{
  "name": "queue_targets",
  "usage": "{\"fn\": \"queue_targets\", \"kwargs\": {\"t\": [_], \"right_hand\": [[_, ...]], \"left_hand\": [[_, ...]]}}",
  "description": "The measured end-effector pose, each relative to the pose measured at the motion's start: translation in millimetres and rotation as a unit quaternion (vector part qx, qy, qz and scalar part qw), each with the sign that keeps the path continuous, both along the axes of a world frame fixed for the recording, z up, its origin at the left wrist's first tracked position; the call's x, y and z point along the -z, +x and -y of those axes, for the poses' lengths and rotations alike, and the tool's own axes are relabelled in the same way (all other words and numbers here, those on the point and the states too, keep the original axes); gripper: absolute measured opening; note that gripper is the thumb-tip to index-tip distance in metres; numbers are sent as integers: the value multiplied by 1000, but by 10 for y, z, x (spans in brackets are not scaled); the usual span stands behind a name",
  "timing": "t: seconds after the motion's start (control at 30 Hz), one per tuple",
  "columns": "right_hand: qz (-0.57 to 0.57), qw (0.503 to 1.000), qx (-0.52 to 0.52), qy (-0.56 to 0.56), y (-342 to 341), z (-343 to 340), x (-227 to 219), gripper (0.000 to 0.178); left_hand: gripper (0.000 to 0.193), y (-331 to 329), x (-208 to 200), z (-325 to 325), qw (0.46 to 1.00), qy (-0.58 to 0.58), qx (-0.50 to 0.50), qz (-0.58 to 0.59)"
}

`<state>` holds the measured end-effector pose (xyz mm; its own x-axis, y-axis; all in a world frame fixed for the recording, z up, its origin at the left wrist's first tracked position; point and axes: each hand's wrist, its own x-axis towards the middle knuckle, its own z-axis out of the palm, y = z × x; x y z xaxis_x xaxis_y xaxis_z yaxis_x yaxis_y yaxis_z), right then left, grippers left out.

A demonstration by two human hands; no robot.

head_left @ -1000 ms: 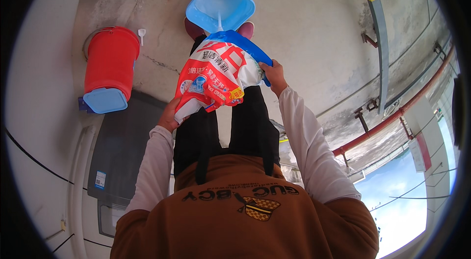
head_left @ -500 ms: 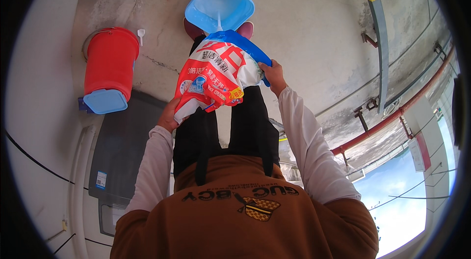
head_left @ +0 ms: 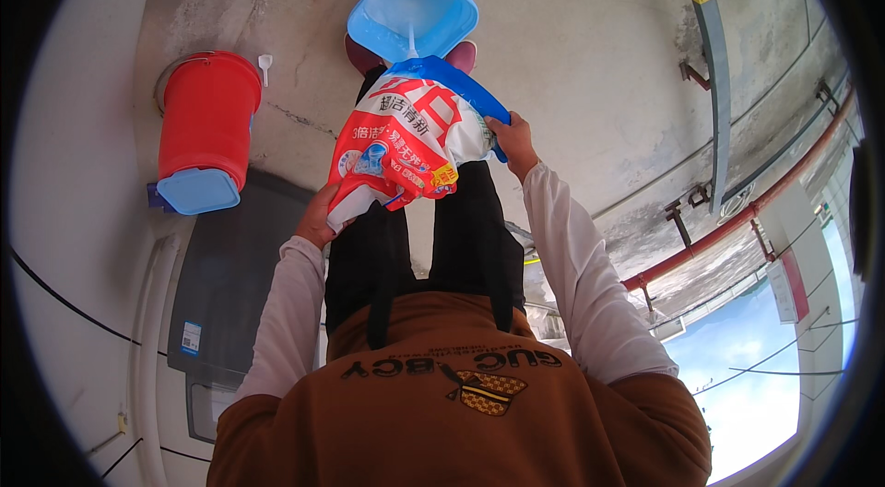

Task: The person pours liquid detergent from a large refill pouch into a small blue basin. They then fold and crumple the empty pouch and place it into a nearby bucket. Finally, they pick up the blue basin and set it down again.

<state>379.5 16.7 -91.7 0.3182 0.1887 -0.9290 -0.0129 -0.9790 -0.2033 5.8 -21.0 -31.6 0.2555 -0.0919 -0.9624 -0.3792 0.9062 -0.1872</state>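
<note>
A large red, white and blue bag of washing powder (head_left: pixel 392 141) is tilted between my hands, its blue mouth end pointing away from me. My left hand (head_left: pixel 316 216) is closed on the bag's near bottom corner. On the other side, my right hand (head_left: pixel 516 144) grips the blue edge. White powder (head_left: pixel 411 37) streams from the mouth into a light blue square basin (head_left: pixel 459 4) on the floor just beyond my feet. Some whitish matter lies on the basin's bottom. The bag hides the lower part of its own opening.
To the left stands a red bucket (head_left: pixel 207 109) with a light blue lid-like piece (head_left: pixel 198 191) at its near end. A white scoop (head_left: pixel 265 69) lies beside it on the concrete floor. A dark grey panel (head_left: pixel 230 275) is at near left; a red pipe (head_left: pixel 710 249) runs along the right.
</note>
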Motion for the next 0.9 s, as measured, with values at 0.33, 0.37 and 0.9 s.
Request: {"fn": "queue_targets", "kwargs": {"t": [0.33,0.37,0.9], "right_hand": [[-4,1000,-4,-3,-8,-9,-25,34],[-4,1000,-6,-3,-10,-10,-24,34],[8,999,-52,-6,14,28,14,32]], "left_hand": [[34,-20,21,26,1000,-1,-6,8],[34,-36,34,47,1000,2,-7,13],[35,9,-4,25,1000,-5,0,-5]]}}
